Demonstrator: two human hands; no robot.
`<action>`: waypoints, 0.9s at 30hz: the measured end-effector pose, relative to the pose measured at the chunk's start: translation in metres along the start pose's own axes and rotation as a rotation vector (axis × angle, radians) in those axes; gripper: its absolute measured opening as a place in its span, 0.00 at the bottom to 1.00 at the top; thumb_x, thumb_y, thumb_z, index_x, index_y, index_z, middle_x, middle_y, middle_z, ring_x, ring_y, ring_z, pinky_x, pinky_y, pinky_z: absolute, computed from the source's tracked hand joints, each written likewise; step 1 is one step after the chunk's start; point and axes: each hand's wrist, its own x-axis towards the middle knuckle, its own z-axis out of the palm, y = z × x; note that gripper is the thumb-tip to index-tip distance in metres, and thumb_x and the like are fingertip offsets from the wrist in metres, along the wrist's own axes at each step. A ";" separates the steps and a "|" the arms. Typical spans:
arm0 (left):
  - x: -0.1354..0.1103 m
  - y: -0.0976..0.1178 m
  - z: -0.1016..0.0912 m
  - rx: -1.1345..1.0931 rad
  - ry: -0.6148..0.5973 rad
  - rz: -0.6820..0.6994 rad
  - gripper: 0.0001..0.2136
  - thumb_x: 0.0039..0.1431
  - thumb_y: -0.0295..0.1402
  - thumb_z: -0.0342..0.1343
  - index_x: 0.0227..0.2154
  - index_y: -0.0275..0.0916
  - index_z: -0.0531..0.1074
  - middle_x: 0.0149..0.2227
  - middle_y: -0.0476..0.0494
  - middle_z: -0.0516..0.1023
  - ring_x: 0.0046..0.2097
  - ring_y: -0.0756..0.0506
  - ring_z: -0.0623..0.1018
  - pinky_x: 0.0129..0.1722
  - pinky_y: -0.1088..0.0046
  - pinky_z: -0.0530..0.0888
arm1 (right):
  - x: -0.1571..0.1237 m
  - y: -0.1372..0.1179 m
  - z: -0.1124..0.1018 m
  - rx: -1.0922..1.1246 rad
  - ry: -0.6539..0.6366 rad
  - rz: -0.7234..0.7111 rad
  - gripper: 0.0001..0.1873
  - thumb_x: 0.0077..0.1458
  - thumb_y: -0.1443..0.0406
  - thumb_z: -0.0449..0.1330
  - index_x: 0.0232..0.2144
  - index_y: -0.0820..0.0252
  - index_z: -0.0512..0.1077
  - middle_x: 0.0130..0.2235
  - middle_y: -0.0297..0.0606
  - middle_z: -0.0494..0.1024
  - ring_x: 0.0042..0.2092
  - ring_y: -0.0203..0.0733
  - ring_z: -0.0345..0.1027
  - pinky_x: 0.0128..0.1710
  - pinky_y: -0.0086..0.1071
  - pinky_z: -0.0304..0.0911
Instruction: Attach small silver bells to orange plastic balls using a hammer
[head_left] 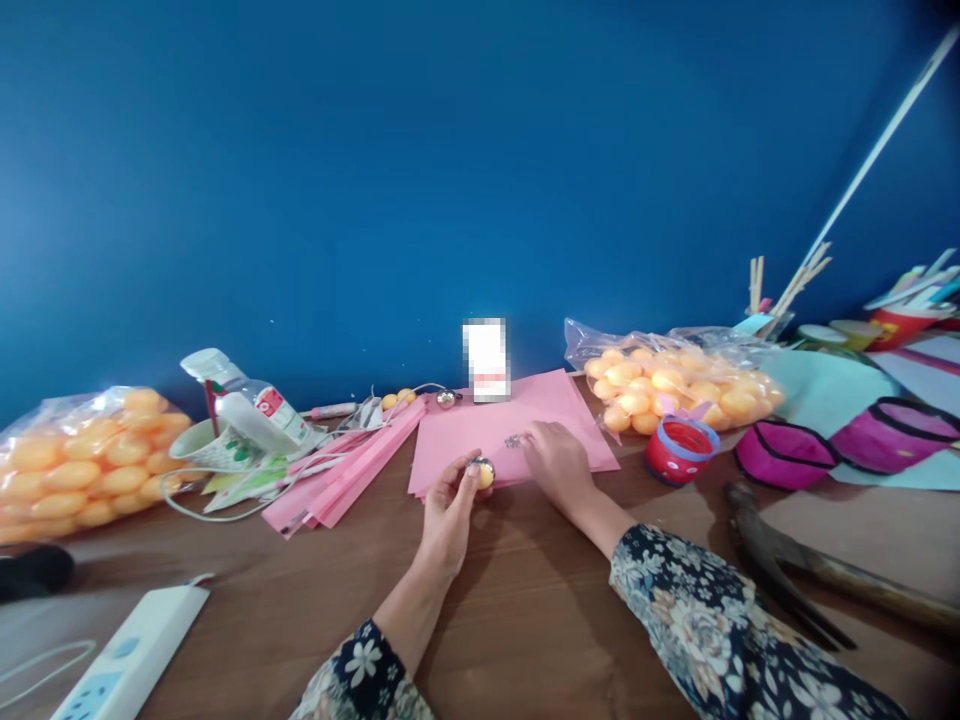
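Yellow ball (pixel 486 477), just one, in left hand (pixel 448 508); two ball-filled bags (pixel 94 462) (pixel 679 383).

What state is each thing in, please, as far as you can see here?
Left hand: closed on a yellow ball, silvery at its top
Right hand: over pink paper, at small silvery pieces; grip unclear
Pink paper: flat
Bottle: capped, tilted
Left bag: filled with orange balls
Right bag: likewise filled
Red bucket: upright, open-topped
Hammer: lying down

No words or numbers can be read; the red-and-white label (pixel 272 404) on the clear plastic bottle (pixel 246 402) is too blurred to make out.
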 end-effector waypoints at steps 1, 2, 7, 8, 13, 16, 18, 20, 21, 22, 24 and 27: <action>0.000 0.000 0.000 -0.008 0.003 -0.004 0.20 0.49 0.41 0.59 0.43 0.37 0.72 0.36 0.43 0.76 0.31 0.52 0.73 0.33 0.76 0.72 | 0.000 -0.001 -0.001 0.021 0.009 0.003 0.10 0.58 0.67 0.48 0.31 0.59 0.69 0.30 0.38 0.73 0.35 0.42 0.63 0.38 0.32 0.57; 0.000 0.001 0.001 -0.014 0.007 -0.007 0.20 0.49 0.41 0.59 0.43 0.37 0.73 0.37 0.43 0.76 0.32 0.52 0.73 0.33 0.76 0.72 | 0.000 -0.002 -0.001 0.046 0.021 0.007 0.09 0.58 0.66 0.49 0.31 0.59 0.69 0.30 0.38 0.74 0.35 0.42 0.64 0.38 0.32 0.57; 0.000 0.002 0.002 -0.032 0.014 -0.017 0.20 0.47 0.41 0.60 0.43 0.37 0.73 0.37 0.43 0.77 0.32 0.51 0.74 0.33 0.76 0.72 | 0.000 -0.003 0.000 0.245 0.058 -0.006 0.10 0.57 0.67 0.49 0.37 0.58 0.70 0.37 0.41 0.74 0.41 0.44 0.65 0.42 0.35 0.60; 0.000 0.002 0.002 -0.037 0.014 -0.021 0.20 0.47 0.41 0.60 0.42 0.37 0.73 0.37 0.43 0.77 0.33 0.51 0.74 0.34 0.75 0.73 | -0.001 -0.005 0.000 0.294 0.054 -0.013 0.11 0.58 0.67 0.48 0.37 0.58 0.70 0.38 0.41 0.74 0.41 0.44 0.66 0.43 0.36 0.60; 0.000 0.001 0.001 -0.052 0.013 -0.020 0.20 0.47 0.41 0.60 0.43 0.37 0.73 0.38 0.43 0.77 0.35 0.49 0.75 0.34 0.75 0.73 | -0.004 -0.019 -0.008 0.453 -0.017 -0.005 0.11 0.59 0.62 0.50 0.32 0.57 0.71 0.35 0.39 0.75 0.39 0.42 0.67 0.42 0.35 0.62; -0.001 0.001 0.001 -0.059 -0.008 -0.020 0.19 0.49 0.40 0.59 0.43 0.37 0.72 0.37 0.43 0.77 0.35 0.50 0.75 0.36 0.75 0.73 | -0.007 -0.030 -0.015 0.542 -0.083 0.051 0.09 0.57 0.61 0.52 0.31 0.57 0.70 0.33 0.38 0.74 0.36 0.40 0.67 0.37 0.31 0.62; -0.001 0.003 0.001 -0.070 -0.017 -0.023 0.19 0.49 0.39 0.59 0.43 0.36 0.72 0.38 0.43 0.77 0.36 0.50 0.75 0.37 0.75 0.73 | -0.007 -0.035 -0.016 0.657 -0.116 0.110 0.08 0.56 0.61 0.53 0.30 0.58 0.70 0.33 0.36 0.74 0.34 0.38 0.68 0.34 0.30 0.63; -0.002 0.004 0.002 -0.079 -0.018 -0.026 0.19 0.49 0.39 0.59 0.44 0.37 0.72 0.37 0.43 0.77 0.35 0.49 0.76 0.37 0.74 0.73 | -0.008 -0.036 -0.015 0.773 -0.130 0.167 0.08 0.55 0.61 0.55 0.29 0.59 0.70 0.31 0.34 0.74 0.33 0.37 0.68 0.34 0.29 0.63; -0.002 0.005 0.002 -0.080 -0.019 -0.028 0.20 0.49 0.39 0.59 0.44 0.38 0.72 0.37 0.43 0.77 0.35 0.50 0.76 0.37 0.73 0.73 | -0.008 -0.036 -0.014 0.816 -0.135 0.192 0.08 0.54 0.61 0.56 0.29 0.59 0.70 0.30 0.34 0.74 0.33 0.37 0.68 0.34 0.29 0.63; -0.002 0.005 0.002 -0.080 -0.016 -0.029 0.20 0.48 0.40 0.59 0.45 0.38 0.71 0.37 0.43 0.77 0.35 0.50 0.76 0.37 0.73 0.73 | -0.008 -0.036 -0.013 0.848 -0.140 0.212 0.08 0.52 0.61 0.57 0.28 0.60 0.70 0.29 0.33 0.73 0.32 0.37 0.68 0.35 0.30 0.63; -0.002 0.005 0.002 -0.081 -0.012 -0.030 0.22 0.48 0.40 0.59 0.47 0.40 0.70 0.37 0.44 0.77 0.35 0.50 0.76 0.37 0.73 0.73 | -0.008 -0.034 -0.010 0.889 -0.144 0.245 0.08 0.50 0.61 0.58 0.28 0.61 0.71 0.29 0.33 0.74 0.33 0.37 0.67 0.35 0.30 0.63; -0.002 0.006 0.002 -0.094 0.002 -0.022 0.23 0.48 0.40 0.60 0.48 0.41 0.69 0.38 0.45 0.77 0.36 0.50 0.76 0.38 0.74 0.73 | -0.007 -0.033 -0.007 0.949 -0.150 0.277 0.08 0.49 0.61 0.59 0.29 0.61 0.72 0.31 0.35 0.74 0.34 0.38 0.68 0.37 0.32 0.64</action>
